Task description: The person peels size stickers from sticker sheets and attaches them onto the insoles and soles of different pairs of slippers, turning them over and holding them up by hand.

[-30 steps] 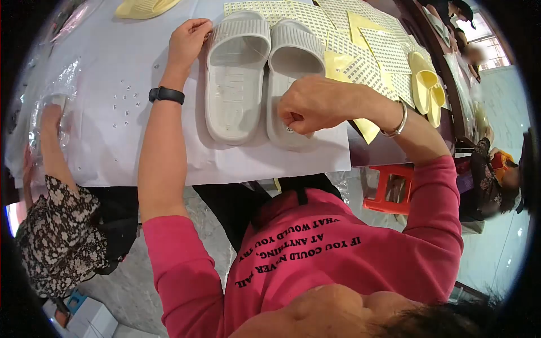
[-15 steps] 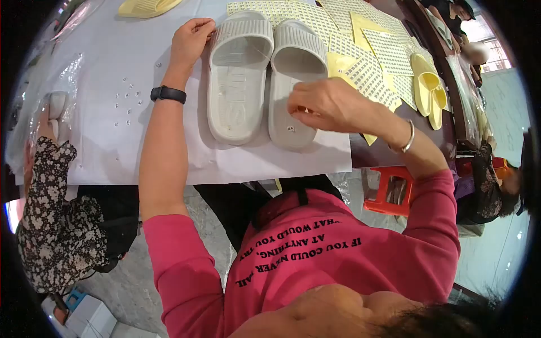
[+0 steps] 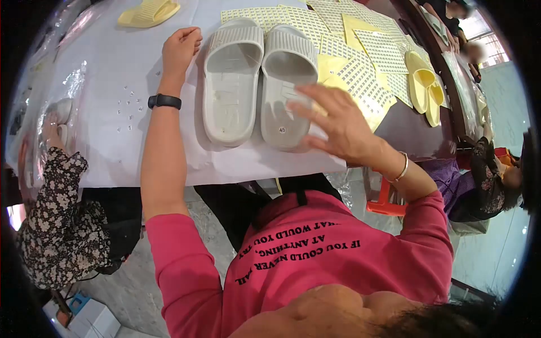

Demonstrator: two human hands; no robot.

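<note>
Two grey ribbed slides lie side by side, toes away from me: the left slide [image 3: 231, 107] and the right slide [image 3: 277, 112]. A small round label marked 45 [image 3: 282, 130] sits on the heel of the right slide. My right hand [image 3: 341, 121] hovers over that slide's right edge, fingers spread and slightly blurred, nothing visible in it. Beside the left slide's strap is my left hand [image 3: 181, 49], its fingers curled together; what they hold, if anything, is too small to make out. Small loose stickers [image 3: 131, 108] are scattered on the white sheet [image 3: 107, 158].
Yellow-backed label sheets [image 3: 366, 73] cover the back right. A pair of yellow shoes [image 3: 421, 84] lies beyond them, and a yellow slide [image 3: 149, 12] at the back left. A co-worker in a floral sleeve [image 3: 48, 208] sits at left beside clear plastic. A red stool [image 3: 386, 200] stands below.
My right hand has opened from a closed pose and lifted off the right slide, uncovering the 45 label. My left hand has moved slightly left, away from the left slide's strap.
</note>
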